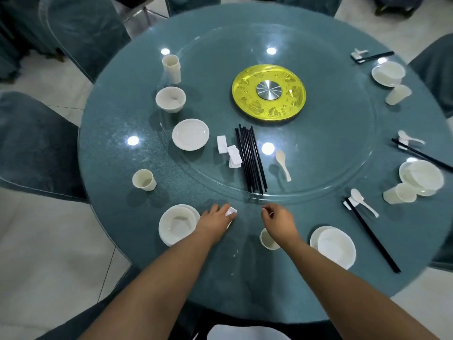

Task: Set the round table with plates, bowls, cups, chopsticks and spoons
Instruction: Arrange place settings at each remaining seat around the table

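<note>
My left hand (219, 217) holds a small white chopstick rest (231, 212) down on the table's near rim, just right of a bowl on a plate (178, 224). My right hand (276, 219) hovers beside it with fingers curled, holding nothing I can make out, above a white cup (267, 240). On the glass turntable lie a bundle of black chopsticks (250, 158), spare white rests (229, 151), a white spoon (283, 164), a stack of plates (190, 134), a bowl (170, 99) and stacked cups (172, 68).
A yellow disc (269, 93) marks the turntable's centre. Set places with bowls, cups, spoons and chopsticks (371, 233) line the right rim. A lone cup (144, 180) stands at the left. Teal-covered chairs (34, 146) surround the table.
</note>
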`<state>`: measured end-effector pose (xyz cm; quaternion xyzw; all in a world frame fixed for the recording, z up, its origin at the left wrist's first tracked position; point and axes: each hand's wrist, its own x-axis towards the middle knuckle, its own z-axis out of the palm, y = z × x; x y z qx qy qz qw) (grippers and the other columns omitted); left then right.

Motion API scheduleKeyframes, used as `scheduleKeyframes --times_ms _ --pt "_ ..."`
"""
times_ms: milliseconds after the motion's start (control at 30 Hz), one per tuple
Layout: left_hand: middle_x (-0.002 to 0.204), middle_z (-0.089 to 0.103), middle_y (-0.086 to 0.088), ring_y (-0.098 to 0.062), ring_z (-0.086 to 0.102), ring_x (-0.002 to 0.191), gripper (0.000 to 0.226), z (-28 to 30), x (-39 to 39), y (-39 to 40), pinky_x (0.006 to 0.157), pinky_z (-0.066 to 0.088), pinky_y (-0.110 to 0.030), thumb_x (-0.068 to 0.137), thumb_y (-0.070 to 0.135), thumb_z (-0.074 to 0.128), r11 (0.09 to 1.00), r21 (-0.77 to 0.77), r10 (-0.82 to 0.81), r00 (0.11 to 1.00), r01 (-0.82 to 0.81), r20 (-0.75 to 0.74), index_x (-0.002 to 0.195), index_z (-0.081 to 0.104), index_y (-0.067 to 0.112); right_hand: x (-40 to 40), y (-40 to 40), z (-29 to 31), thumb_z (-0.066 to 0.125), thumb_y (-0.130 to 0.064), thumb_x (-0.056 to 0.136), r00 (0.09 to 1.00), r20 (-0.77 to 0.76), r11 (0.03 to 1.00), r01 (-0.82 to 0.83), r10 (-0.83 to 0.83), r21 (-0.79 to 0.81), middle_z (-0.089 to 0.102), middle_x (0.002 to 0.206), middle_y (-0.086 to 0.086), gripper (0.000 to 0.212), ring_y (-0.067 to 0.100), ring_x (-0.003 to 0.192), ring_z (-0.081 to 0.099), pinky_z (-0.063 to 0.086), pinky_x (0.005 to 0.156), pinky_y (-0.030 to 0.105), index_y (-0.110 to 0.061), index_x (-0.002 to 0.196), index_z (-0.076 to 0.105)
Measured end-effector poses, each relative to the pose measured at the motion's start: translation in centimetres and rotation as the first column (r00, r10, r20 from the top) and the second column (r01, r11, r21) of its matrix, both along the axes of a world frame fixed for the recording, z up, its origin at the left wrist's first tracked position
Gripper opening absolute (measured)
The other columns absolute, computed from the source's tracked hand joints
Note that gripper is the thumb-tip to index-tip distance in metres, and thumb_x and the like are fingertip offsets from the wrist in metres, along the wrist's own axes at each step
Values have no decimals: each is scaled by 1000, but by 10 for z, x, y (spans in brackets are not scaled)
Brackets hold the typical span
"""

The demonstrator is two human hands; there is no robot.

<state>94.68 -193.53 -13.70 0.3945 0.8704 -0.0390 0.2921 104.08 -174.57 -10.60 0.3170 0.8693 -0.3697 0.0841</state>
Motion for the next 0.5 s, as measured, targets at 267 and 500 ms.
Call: scheduleKeyframes --times_ms 267,500 --pt "144 31 -6 -32 35 126 63 -10 11 8 99 40 -42 88 25 63 997 -49 55 996 -59 -75 143 35 19 51 19 -5 57 -66 82 899 266 907 -395 348 145 43 140 -5 68 19 133 39 31 111 37 -33 140 43" --pt "134 42 -7 -30 42 121 58 -9 47 17 95 42 -40 91 40 60 962 -29 268 961 -270 -69 137 39 14 65 14 -6 60 -60 82 808 372 807 -552 456 210 38 142 -4 74 21 132 38 33 107 38 -38 145 28"
